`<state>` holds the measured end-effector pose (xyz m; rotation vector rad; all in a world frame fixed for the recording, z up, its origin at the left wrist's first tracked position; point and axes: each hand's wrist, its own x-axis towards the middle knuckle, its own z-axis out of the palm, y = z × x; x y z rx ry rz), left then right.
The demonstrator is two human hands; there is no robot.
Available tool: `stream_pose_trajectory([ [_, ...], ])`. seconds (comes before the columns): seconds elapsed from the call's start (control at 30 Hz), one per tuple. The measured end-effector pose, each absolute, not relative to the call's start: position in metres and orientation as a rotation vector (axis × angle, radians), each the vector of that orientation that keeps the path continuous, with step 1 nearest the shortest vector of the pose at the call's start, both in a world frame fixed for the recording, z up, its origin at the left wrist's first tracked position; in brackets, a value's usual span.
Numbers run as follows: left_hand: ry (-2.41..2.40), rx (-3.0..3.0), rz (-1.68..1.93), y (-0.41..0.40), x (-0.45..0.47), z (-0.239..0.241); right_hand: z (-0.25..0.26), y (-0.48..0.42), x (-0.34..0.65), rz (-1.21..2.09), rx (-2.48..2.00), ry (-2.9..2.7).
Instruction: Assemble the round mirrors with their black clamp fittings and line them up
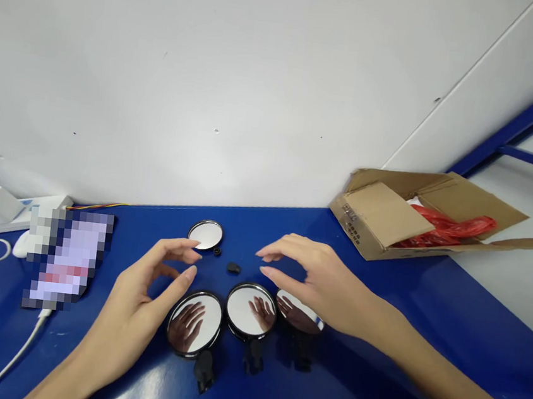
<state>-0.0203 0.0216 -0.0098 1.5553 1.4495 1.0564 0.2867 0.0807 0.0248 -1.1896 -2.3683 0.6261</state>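
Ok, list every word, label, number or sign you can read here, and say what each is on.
No text can be read for certain.
Box: dark printed marks on its side, too small and blurred to read.
Phone: screen pixelated, unreadable.
Power strip: no lettering can be made out.
Mirrors: no readable text.

Mirrors (251, 310): silver-white, black-rimmed. Mounts (203, 370): black. Tabletop (370, 388): blue. Carton (388, 215): brown, black printing. Plastic bag (454, 229): red. Wall (258, 97): white. Cable (16, 360): white.
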Motion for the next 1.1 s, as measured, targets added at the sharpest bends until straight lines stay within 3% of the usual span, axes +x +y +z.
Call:
stream_pose_trajectory([
  [0.17, 1.542, 2.07, 0.797, 0.03, -0.036, -0.015, 0.018, 0.112, 0.248, 0.734, -1.204, -2.508],
  [0.4, 1.547, 2.146, 0.651, 0.043, -0.052, -0.016, 0.011, 0.122, 0.236, 0.738, -1.193, -2.592],
  [1.1, 1.56, 2.35, 0.677, 0.051, -0.055, -0.038, -0.004, 0.115, 0.272, 0.748, -1.254, -2.398],
])
